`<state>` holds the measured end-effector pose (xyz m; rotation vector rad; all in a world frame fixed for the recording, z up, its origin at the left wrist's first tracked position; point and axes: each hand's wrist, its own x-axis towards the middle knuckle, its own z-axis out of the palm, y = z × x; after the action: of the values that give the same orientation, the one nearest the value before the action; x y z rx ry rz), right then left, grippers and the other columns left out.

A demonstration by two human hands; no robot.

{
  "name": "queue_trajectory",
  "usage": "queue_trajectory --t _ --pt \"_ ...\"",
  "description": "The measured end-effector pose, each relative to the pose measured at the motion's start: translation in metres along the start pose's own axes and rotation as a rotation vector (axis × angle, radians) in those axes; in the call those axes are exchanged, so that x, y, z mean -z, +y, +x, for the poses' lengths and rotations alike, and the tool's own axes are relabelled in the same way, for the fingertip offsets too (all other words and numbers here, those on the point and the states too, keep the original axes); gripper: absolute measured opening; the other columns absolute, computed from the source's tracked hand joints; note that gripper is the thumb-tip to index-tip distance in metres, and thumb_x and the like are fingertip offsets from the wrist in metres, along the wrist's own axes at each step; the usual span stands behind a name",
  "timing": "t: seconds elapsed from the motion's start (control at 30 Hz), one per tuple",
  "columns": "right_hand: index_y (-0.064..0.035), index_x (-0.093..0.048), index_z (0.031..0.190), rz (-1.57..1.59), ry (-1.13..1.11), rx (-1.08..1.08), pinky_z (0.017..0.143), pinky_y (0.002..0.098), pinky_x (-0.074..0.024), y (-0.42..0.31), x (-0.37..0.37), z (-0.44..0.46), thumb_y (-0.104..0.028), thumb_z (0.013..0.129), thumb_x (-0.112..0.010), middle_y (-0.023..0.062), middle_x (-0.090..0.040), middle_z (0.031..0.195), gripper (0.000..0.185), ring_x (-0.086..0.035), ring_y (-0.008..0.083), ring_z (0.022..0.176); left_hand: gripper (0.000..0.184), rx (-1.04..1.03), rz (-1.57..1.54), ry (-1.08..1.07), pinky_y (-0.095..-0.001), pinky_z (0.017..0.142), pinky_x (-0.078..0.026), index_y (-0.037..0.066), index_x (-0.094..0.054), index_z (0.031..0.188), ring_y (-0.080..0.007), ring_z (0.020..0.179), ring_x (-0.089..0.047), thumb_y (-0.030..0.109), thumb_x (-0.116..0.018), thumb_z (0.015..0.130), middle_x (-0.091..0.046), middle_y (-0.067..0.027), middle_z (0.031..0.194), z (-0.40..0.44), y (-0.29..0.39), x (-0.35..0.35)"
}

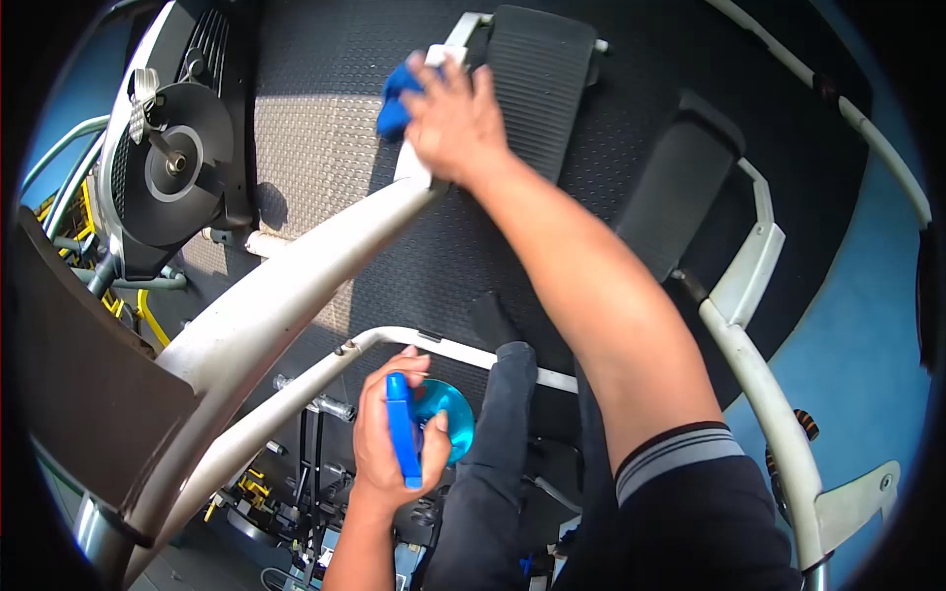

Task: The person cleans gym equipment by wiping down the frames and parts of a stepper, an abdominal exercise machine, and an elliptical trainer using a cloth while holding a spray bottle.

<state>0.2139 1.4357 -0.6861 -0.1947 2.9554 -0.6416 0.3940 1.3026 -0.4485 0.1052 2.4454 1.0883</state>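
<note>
My left hand (pixel 379 433) is wrapped round a spray bottle with a blue trigger head (pixel 402 430) and a teal, see-through body (pixel 448 414). Farther forward, my right hand (pixel 453 118) holds a blue cloth (pixel 394 103) against the white metal frame (pixel 414 163) of an exercise machine. The right fingers are spread over the cloth, and part of it is hidden beneath them. A black ribbed foot plate (pixel 537 84) lies just right of this hand.
A second black foot plate (pixel 680 187) sits on the right. At the left stands a machine with a round crank disc (pixel 177 163). White rails (pixel 749 364) curve along the right, and a thick white beam (pixel 286 281) crosses the left. Black textured matting (pixel 404 276) covers the floor.
</note>
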Motion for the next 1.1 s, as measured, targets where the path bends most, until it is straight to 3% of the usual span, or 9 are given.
queue_trajectory --t 0.23,0.37,0.5,0.57,0.8,0.83,0.87,0.93,1.1 --pt "-0.0128 -0.055 0.138 0.762 -0.099 -0.308 0.119 0.0508 -0.0122 -0.040 0.000 -0.019 -0.041 0.093 -0.050 0.0150 -0.026 0.159 0.053 -0.005 0.0419 0.148 0.050 0.141 -0.151 -0.103 -0.0348 0.088 -0.054 -0.003 -0.043 0.129 -0.0291 0.120 -0.054 0.012 -0.064 0.086 -0.051 -0.0207 0.129 0.006 -0.040 -0.017" --pt "0.0035 -0.051 0.133 1.108 0.374 -0.418 0.116 0.0393 -0.0228 -0.058 -0.002 -0.094 -0.030 0.103 -0.041 0.0226 -0.048 0.142 0.046 -0.036 0.0335 0.140 0.054 0.032 -0.038 0.139 -0.0346 0.089 -0.055 -0.005 -0.040 0.132 -0.0302 0.126 -0.047 0.011 -0.062 0.085 -0.028 -0.0213 0.144 0.009 -0.045 -0.008" --pt "0.0088 -0.054 0.121 1.474 0.142 -0.828 0.101 0.0443 -0.0405 -0.016 -0.014 -0.024 -0.045 0.102 -0.037 0.0338 -0.057 0.120 0.060 -0.055 0.0444 0.113 0.060 -0.041 -0.065 0.084 -0.0365 0.090 -0.055 -0.006 -0.037 0.135 -0.0290 0.122 -0.048 0.007 -0.063 0.083 -0.030 -0.0208 0.140 0.010 -0.052 0.012" --pt "0.0018 -0.051 0.130 1.251 0.281 -0.965 0.097 0.0378 -0.0422 -0.034 -0.049 -0.004 -0.047 0.103 -0.039 0.0197 -0.062 0.115 0.057 -0.058 0.0281 0.108 0.062 -0.090 -0.095 0.067 -0.0372 0.089 -0.056 -0.006 -0.036 0.137 -0.0288 0.120 -0.049 0.005 -0.064 0.083 -0.032 -0.0205 0.138 0.009 -0.053 0.017" --pt "-0.0040 -0.060 0.121 1.727 -0.149 -0.919 0.087 0.0255 -0.0426 -0.105 -0.006 -0.137 -0.046 0.104 -0.040 0.0013 -0.060 0.100 0.049 -0.050 0.0060 0.095 0.050 0.093 -0.056 -0.064 -0.0307 0.079 -0.057 -0.002 -0.052 0.122 -0.0293 0.112 -0.052 0.009 -0.068 0.075 -0.038 -0.0247 0.131 0.013 -0.044 0.023" --pt "-0.0040 -0.060 0.120 1.696 -0.351 -0.890 0.087 0.0275 -0.0439 -0.100 0.041 -0.127 -0.044 0.104 -0.041 0.0003 -0.060 0.101 0.047 -0.051 0.0081 0.094 0.052 0.131 -0.049 -0.083 -0.0395 0.087 -0.053 -0.002 -0.051 0.122 -0.0353 0.115 -0.050 0.010 -0.068 0.075 -0.038 -0.0293 0.134 0.013 -0.040 0.026" --pt "-0.0033 -0.059 0.123 1.664 0.078 -0.612 0.095 0.0311 -0.0421 -0.123 0.040 -0.120 -0.044 0.104 -0.040 0.0071 -0.060 0.110 0.048 -0.053 0.0151 0.104 0.054 -0.032 0.138 -0.072 -0.0440 0.092 -0.048 -0.003 -0.050 0.124 -0.0386 0.115 -0.049 0.011 -0.068 0.074 -0.038 -0.0306 0.134 0.017 -0.040 0.033" --pt "-0.0045 -0.052 0.136 1.478 0.008 -0.393 0.117 0.0399 -0.0174 -0.143 0.120 -0.104 -0.040 0.103 -0.042 0.0196 -0.047 0.142 0.050 -0.029 0.0341 0.142 0.062 -0.085 0.177 -0.055 -0.0513 0.104 -0.034 -0.005 -0.048 0.127 -0.0458 0.117 -0.046 0.015 -0.070 0.074 -0.042 -0.0314 0.131 0.013 -0.042 0.045" --pt "-0.0006 -0.054 0.133 1.369 0.227 -0.347 0.118 0.0448 -0.0120 -0.162 0.141 -0.113 -0.039 0.102 -0.041 0.0217 -0.047 0.142 0.051 -0.024 0.0409 0.143 0.057 -0.257 0.330 0.043 -0.0451 0.094 -0.046 -0.008 -0.049 0.123 -0.0379 0.118 -0.048 0.013 -0.071 0.075 -0.043 -0.0260 0.132 -0.007 -0.001 0.085"
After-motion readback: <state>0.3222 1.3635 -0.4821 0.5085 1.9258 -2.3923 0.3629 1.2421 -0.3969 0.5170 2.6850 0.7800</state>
